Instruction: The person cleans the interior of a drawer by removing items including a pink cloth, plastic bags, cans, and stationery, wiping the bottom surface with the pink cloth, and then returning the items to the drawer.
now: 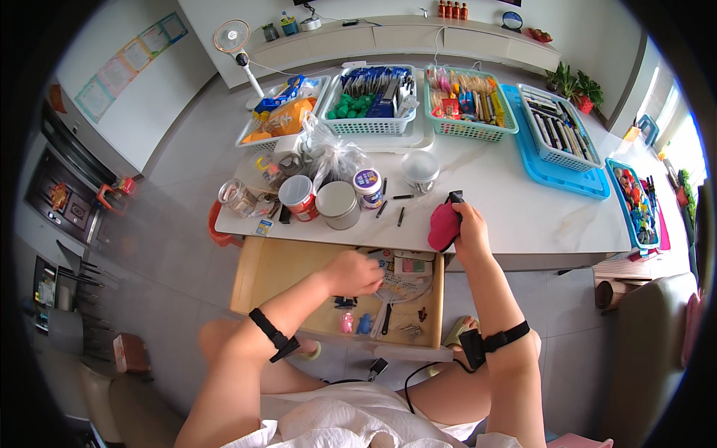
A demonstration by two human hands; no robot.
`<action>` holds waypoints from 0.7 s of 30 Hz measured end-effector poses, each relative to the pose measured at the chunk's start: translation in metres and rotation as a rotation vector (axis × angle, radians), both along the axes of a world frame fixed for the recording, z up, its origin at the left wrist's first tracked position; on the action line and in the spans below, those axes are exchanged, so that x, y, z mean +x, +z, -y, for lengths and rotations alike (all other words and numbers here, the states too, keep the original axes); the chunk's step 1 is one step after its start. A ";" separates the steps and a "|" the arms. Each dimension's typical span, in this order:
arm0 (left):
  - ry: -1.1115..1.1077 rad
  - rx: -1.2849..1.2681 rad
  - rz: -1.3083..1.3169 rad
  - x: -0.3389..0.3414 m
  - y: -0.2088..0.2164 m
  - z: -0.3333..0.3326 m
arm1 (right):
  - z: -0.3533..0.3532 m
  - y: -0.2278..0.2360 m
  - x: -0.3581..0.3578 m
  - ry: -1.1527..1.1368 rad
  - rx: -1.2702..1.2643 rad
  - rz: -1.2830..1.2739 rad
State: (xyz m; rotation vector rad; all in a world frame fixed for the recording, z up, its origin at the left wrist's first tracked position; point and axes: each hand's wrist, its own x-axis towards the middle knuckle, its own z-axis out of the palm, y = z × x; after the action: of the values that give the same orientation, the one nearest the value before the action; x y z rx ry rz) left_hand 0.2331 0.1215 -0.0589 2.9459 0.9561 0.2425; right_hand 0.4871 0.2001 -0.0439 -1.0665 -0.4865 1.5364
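My right hand (471, 226) is closed around a bright pink, rounded object with black parts (444, 227), at the front edge of the white marbled table (515, 213). What kind of object it is, I cannot make out. Over the pulled-out wooden drawer (272, 263) hovers my left hand (354, 275), its fingers curled together; whatever they hold, if anything, is hidden. Inside the drawer lie a pink figurine (346, 322), a blue figurine (364, 323), a black slim item (387, 319) and several small dark pieces.
Jars and tins, among them a silver tin (337, 205) and a red-labelled tub (298, 198), stand left of centre beside a clear plastic bag (328, 153). Filled baskets line the back, including a white pen basket (556, 153) on a blue tray (534, 175). Short black sticks (401, 216) lie mid-table.
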 end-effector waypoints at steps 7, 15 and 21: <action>0.558 -0.358 0.085 -0.050 -0.092 -0.024 | -0.006 -0.008 -0.009 -0.014 0.059 0.089; 0.890 -0.332 0.241 0.002 -0.133 -0.061 | -0.011 -0.019 -0.014 0.055 0.109 0.208; 0.966 -0.289 0.486 0.010 -0.143 -0.064 | -0.007 -0.012 -0.014 0.079 0.093 0.182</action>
State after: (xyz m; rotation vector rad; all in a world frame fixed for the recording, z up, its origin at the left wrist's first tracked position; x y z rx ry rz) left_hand 0.2430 0.1851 -0.2020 1.8143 1.9834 0.7077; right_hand 0.4734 0.2072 -0.0561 -1.1308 -0.7264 1.4767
